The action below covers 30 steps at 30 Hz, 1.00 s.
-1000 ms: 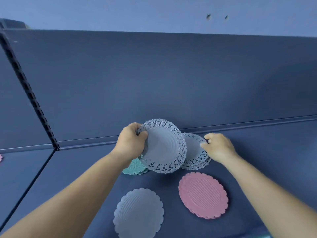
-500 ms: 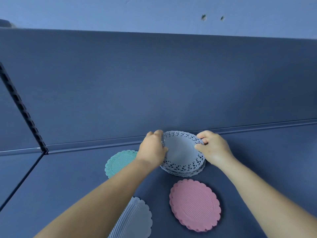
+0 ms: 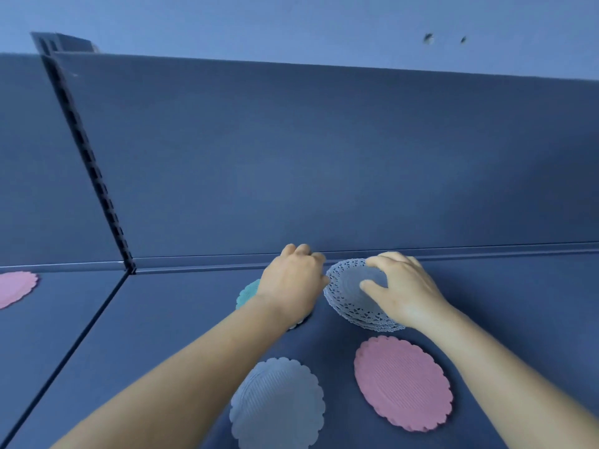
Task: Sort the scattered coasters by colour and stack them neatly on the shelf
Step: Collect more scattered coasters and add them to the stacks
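- Resting on a stack of pale lace-edged coasters (image 3: 351,298), the right hand (image 3: 405,291) has its fingers spread over the top one, thumb on the middle and fingertips at the far rim.
- The stack lies flat on the dark blue shelf (image 3: 181,319), close to the back panel (image 3: 324,163).
- The left hand (image 3: 291,283) sits just left of the stack, fingers curled down near the shelf's rear lip; whether it clamps anything cannot be told.
- A teal coaster (image 3: 248,291) peeks out from under the left wrist.
- Nearer the person, a grey scalloped coaster (image 3: 278,406) and a pink scalloped coaster (image 3: 403,382) lie flat side by side, apart from each other.
- Another pink coaster (image 3: 14,288) lies on the next shelf section, beyond the slotted upright (image 3: 94,176).
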Available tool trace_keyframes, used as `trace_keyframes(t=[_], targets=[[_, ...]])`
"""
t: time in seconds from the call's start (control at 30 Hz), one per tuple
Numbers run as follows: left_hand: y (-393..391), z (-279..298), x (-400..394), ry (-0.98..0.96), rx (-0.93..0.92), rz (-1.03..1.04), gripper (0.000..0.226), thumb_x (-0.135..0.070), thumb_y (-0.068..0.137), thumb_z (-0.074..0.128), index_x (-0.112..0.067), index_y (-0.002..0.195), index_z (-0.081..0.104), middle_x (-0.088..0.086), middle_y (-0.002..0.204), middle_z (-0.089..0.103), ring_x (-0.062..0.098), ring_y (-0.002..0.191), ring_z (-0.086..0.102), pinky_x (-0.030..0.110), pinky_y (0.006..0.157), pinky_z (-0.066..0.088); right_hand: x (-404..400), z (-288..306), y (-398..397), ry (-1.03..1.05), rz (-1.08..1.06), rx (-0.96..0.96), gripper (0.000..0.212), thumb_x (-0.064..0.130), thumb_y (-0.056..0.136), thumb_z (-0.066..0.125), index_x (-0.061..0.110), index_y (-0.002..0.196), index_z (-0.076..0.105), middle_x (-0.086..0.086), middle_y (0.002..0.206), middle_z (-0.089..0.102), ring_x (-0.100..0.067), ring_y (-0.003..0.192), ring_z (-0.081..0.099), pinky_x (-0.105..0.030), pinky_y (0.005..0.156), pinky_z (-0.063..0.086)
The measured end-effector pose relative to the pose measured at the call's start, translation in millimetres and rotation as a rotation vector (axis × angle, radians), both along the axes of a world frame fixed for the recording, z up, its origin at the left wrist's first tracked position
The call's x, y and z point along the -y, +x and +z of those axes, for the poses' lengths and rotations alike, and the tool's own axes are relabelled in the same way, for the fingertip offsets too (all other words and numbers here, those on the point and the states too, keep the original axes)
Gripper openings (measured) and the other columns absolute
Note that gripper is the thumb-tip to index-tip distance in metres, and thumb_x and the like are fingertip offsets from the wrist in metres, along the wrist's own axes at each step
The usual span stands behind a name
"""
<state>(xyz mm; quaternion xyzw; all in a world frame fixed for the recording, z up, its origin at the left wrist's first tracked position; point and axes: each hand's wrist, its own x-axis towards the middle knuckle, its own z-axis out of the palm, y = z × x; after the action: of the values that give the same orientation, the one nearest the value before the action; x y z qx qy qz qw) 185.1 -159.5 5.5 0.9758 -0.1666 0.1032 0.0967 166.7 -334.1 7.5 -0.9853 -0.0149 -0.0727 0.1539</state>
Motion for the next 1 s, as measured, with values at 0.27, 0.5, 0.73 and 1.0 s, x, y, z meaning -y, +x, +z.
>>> trace_keyframes(t=[0.27,0.5,0.73,1.0], targets=[[-45,11,-104,-0.006,0.000,0.086,0.042,-0.036,0.096,0.042,-0.014,0.132,0.043,0.002,0.127,0.050,0.021,0.119,0.040,0.031,0.087,0.042,-116,14,-34,0.058,0.161,0.052,0.053,0.041,0.093,0.047,0.024,0.142,0.034,0.009,0.147,0.037,-0.014,0.137,0.027,-0.028,0.109,0.026],[-85,7,-215,0.008,-0.019,0.155,0.045,-0.038,0.096,0.043,-0.015,0.135,0.039,0.001,0.132,0.047,0.020,0.124,0.039,0.032,0.093,0.042,-228,9,-66,0.104,0.251,0.029,0.053,0.042,0.093,0.047,0.025,0.142,0.035,0.011,0.147,0.036,-0.013,0.136,0.028,-0.027,0.110,0.026],[-127,2,-306,0.051,-0.020,0.204,0.045,-0.037,0.096,0.043,-0.015,0.134,0.040,0.004,0.131,0.049,0.023,0.122,0.041,0.032,0.098,0.038,-318,2,-97,0.123,0.313,-0.010,0.052,0.043,0.094,0.046,0.025,0.141,0.035,0.012,0.147,0.036,-0.012,0.136,0.028,-0.028,0.108,0.029],[-168,-7,-393,0.063,-0.043,0.284,0.048,-0.036,0.096,0.043,-0.018,0.139,0.037,0.004,0.135,0.049,0.024,0.125,0.041,0.032,0.099,0.035,-396,-5,-125,0.131,0.365,-0.050,0.050,0.041,0.094,0.046,0.024,0.140,0.037,0.010,0.147,0.036,-0.013,0.136,0.028,-0.030,0.108,0.029]])
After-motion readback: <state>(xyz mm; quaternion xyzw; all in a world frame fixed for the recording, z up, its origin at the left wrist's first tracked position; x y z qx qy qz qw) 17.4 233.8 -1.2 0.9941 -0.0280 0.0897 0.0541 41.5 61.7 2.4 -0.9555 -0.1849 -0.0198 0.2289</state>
